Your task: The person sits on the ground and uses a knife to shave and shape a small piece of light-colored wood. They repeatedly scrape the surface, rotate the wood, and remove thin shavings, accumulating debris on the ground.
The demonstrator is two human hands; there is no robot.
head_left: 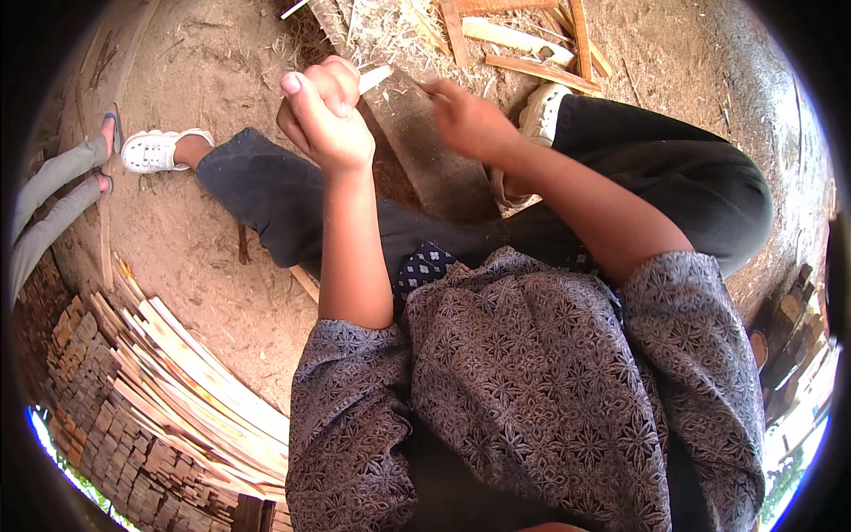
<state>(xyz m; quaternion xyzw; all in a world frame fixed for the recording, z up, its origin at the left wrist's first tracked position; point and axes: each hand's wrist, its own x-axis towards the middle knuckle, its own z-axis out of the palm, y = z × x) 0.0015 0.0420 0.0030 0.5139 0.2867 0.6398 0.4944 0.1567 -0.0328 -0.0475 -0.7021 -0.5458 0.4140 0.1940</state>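
My left hand [330, 117] is closed in a fist, thumb up, around a pale wood piece [376, 78]. Its light, narrow end sticks out to the right of the fist; the rest is hidden in my palm. To the right, my right hand [477, 122] is closed, slightly blurred, on a thin dark knife-like tool [420, 84] that points toward the wood piece. A small gap separates the tool's tip from the wood. Beneath both hands, a grey-brown board [443, 182] slants away from between my legs.
Wood shavings [412, 35] and several offcut strips [523, 43] lie beyond the board. Long wooden strips [191, 372] are piled at the lower left beside stacked wood blocks [102, 399]. Another person's legs [62, 199] show at the far left. My white shoe [164, 151] rests on the dirt floor.
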